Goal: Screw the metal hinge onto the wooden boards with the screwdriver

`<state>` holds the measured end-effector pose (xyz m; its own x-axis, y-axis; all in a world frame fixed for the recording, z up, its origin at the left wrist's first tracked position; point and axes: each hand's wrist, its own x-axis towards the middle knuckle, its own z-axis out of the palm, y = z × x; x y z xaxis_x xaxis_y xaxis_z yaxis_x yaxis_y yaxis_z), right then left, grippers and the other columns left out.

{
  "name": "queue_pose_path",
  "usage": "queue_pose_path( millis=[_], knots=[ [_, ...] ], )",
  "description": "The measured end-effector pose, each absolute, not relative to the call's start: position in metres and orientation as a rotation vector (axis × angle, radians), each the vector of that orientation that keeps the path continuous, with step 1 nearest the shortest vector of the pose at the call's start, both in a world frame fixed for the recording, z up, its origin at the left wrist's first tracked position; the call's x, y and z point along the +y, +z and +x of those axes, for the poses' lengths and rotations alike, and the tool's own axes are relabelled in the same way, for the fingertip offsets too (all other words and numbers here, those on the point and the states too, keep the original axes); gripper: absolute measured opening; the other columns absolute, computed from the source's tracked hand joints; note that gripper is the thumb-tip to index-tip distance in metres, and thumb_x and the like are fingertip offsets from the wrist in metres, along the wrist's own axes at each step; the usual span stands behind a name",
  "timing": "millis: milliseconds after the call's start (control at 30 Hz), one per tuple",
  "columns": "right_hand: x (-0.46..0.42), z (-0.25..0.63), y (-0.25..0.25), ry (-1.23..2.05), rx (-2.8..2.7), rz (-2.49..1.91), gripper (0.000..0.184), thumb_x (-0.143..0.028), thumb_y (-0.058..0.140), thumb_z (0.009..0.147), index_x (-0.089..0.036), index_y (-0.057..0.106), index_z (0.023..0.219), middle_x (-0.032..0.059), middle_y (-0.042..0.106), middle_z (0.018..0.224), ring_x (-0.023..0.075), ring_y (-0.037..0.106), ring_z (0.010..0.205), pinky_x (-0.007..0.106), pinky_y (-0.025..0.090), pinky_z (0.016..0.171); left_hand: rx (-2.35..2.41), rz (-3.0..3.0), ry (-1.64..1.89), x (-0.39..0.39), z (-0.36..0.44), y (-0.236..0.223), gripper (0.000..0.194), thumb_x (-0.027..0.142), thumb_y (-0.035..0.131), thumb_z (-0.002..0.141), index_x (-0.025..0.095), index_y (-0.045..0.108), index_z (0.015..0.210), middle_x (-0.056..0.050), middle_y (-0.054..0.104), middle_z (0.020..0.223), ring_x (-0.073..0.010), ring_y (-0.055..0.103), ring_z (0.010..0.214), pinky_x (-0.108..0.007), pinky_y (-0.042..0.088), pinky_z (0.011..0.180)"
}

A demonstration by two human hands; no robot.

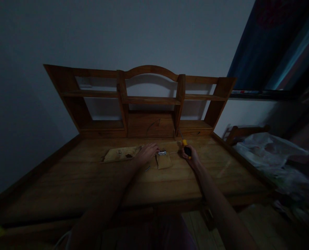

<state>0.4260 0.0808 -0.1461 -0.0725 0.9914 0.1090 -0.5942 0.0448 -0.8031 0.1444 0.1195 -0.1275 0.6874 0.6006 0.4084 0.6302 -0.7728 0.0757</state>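
Note:
My right hand (190, 155) is closed round a screwdriver (185, 147) with a yellow and black handle, its thin shaft pointing up and away from me. My left hand (146, 153) rests on the wooden desk (92, 180), fingertips pressed on a small shiny metal fitting (162, 152). That fitting lies at the far edge of a small square wooden block (164, 161). A flat pale wooden board (122, 153) lies just left of my left hand. A small screw or nail (147, 168) lies on the desk near my left wrist.
A wooden hutch with shelves (149, 100) stands at the back of the desk against a grey wall. To the right are a chair back (244, 132) and white plastic bags (271, 152). The room is dim.

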Motion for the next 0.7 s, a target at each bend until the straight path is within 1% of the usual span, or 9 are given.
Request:
queue_pose_path(
  millis=[133,267,333,400,500,567,700],
  knots=[
    [0.0822,0.4268,-0.1455,1.466,-0.844,-0.634,0.016,-0.028,0.051,0.079,-0.016,0.057,0.087,-0.0041,0.051,0.052,0.0056,0.028,0.033,0.018,0.025,0.033,-1.072,-2.76,-0.663,0.1174,0.1475,-0.1261,0.025,0.035,0.043,0.1,0.017,0.061,0.101,-0.007,0.061,0.104,-0.0204,0.055,0.101,-0.032,0.04,0.093],
    [0.0826,0.427,-0.1458,1.468,-0.855,-0.634,0.016,-0.029,0.051,0.079,-0.016,0.057,0.088,-0.0038,0.052,0.053,0.0056,0.027,0.032,0.019,0.024,0.033,-1.093,-2.784,-0.737,0.1163,0.1477,-0.1253,0.028,0.042,0.048,0.097,0.017,0.061,0.098,-0.007,0.061,0.101,-0.0201,0.055,0.1,-0.032,0.041,0.091],
    [0.0824,0.4269,-0.1459,1.468,-0.86,-0.63,0.016,-0.029,0.051,0.08,-0.017,0.057,0.088,-0.004,0.052,0.053,0.0058,0.027,0.032,0.019,0.025,0.033,-1.057,-2.827,-0.793,0.1165,0.1464,-0.1261,0.026,0.039,0.048,0.098,0.018,0.062,0.103,-0.006,0.061,0.104,-0.0195,0.054,0.102,-0.031,0.04,0.092],
    [0.0824,0.4268,-0.146,1.469,-0.865,-0.624,0.015,-0.029,0.051,0.08,-0.017,0.056,0.088,-0.0043,0.051,0.053,0.006,0.028,0.033,0.019,0.025,0.033,-1.0,-2.869,-0.822,0.1173,0.1448,-0.1277,0.023,0.032,0.045,0.099,0.021,0.062,0.109,-0.005,0.061,0.107,-0.0189,0.053,0.106,-0.031,0.039,0.095],
    [0.0833,0.4269,-0.1466,1.468,-0.872,-0.618,0.015,-0.03,0.052,0.079,-0.017,0.055,0.086,-0.0047,0.049,0.051,0.0058,0.028,0.032,0.018,0.024,0.032,-0.955,-2.878,-0.821,0.1196,0.1445,-0.1303,0.023,0.023,0.044,0.099,0.023,0.065,0.105,-0.005,0.062,0.107,-0.019,0.053,0.106,-0.032,0.039,0.097],
    [0.0842,0.4269,-0.1472,1.466,-0.876,-0.616,0.014,-0.031,0.052,0.078,-0.018,0.054,0.084,-0.0052,0.047,0.05,0.0058,0.027,0.032,0.018,0.024,0.032,-0.952,-2.847,-0.821,0.1208,0.1466,-0.1315,0.021,0.023,0.045,0.098,0.023,0.066,0.101,-0.004,0.063,0.103,-0.0197,0.053,0.104,-0.034,0.039,0.097],
    [0.0848,0.427,-0.1473,1.463,-0.881,-0.617,0.012,-0.031,0.052,0.079,-0.019,0.052,0.082,-0.0052,0.048,0.05,0.0057,0.027,0.032,0.018,0.025,0.033,-0.977,-2.76,-0.846,0.1202,0.1528,-0.1307,0.019,0.031,0.05,0.097,0.021,0.066,0.095,-0.004,0.064,0.097,-0.021,0.054,0.1,-0.038,0.039,0.097]
  ],
)
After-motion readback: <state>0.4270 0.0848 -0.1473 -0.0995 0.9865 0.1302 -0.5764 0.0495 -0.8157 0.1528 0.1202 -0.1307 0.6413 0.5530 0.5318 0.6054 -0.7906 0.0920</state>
